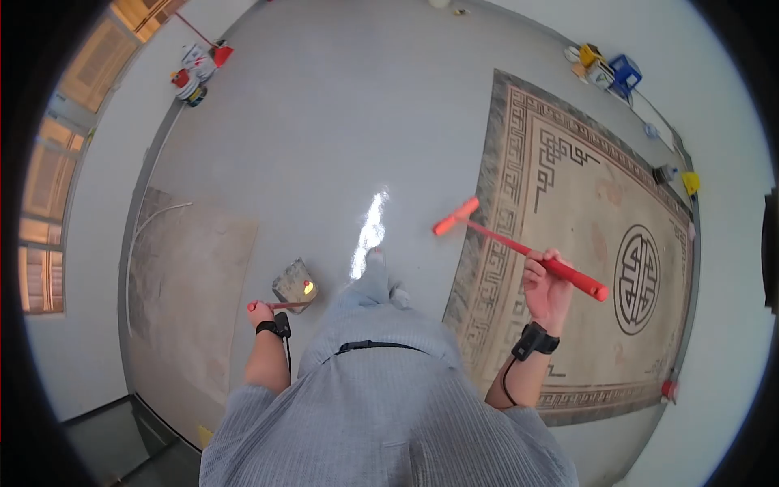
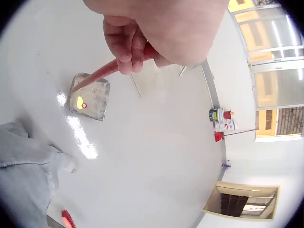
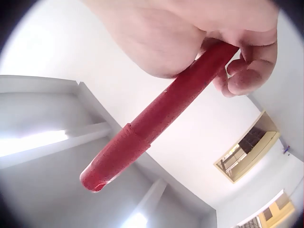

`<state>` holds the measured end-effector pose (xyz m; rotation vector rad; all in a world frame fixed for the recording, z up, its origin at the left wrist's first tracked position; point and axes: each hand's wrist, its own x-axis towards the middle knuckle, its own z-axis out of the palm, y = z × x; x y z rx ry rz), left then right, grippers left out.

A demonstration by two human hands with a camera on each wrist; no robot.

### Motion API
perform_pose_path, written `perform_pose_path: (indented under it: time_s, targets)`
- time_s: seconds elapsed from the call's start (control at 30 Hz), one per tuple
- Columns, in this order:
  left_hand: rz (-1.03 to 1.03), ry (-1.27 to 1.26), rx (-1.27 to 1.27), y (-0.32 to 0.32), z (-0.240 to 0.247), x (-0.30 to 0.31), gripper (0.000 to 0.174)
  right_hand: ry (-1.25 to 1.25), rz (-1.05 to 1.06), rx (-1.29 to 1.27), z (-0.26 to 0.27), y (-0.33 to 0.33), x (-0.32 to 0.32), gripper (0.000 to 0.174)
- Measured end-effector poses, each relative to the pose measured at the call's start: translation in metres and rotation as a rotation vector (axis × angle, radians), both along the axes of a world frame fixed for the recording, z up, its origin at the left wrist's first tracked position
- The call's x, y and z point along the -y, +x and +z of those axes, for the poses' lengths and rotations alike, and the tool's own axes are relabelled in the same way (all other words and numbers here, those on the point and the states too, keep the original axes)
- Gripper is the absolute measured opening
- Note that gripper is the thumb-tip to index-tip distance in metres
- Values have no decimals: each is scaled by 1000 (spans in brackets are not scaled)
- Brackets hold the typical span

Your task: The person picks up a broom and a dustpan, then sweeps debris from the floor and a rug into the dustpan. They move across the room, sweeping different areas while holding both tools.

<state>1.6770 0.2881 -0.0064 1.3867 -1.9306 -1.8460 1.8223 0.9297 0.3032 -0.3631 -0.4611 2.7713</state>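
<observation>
My left hand grips the red handle of a long-handled dustpan, held low over the grey floor beside my left leg. Inside its dirty, greyish pan lie a small yellow piece and a small red round thing. On the other side, my right hand is wrapped around the thick red handle of a broom. Its orange-red head points forward and left, near the patterned carpet's edge. The right wrist view shows the handle's end jutting out past the palm.
A patterned carpet spreads along the right. To the left lies a beige sheet with a pale strip. Buckets and a red dustpan stand by the left wall; a blue stool is at the far right.
</observation>
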Motion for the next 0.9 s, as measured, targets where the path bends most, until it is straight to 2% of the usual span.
perform_pose_path:
  time_s: [0.1,0.27,0.33,0.37,0.47,0.53,0.6,0.67,0.83,0.9]
  targets:
    - [-77,-60,66,-8,36,-44,11,-51,28,107,4,-10,-7,13]
    - [-190,-39,70,-59,22,-80,20,-38,-31,262,-4,-34,-10,12]
    - [-273,-52,97,-93,25,-108,21,79,5,320,-16,-52,-19,9]
    - [-289,-45,97,-112,25,-122,21,89,78,471,-27,-64,-8,10]
    - [-271,-21,95,-163,30,-165,18,-118,50,484,-55,-107,-6,13]
    - [-427,-62,136,-207,41,-191,13,-227,81,447,-68,-137,-12,14]
    - [-397,12,116,-240,33,-205,11,-329,101,404,-63,-168,-15,14]
    - [-467,55,114,-271,37,-219,9,-439,16,393,-38,-197,-20,14]
    - [-555,7,119,-315,54,-252,10,-303,-36,424,-8,-227,-43,13]
    - [-561,95,69,-334,56,-265,11,-235,-37,411,0,-239,-49,13]
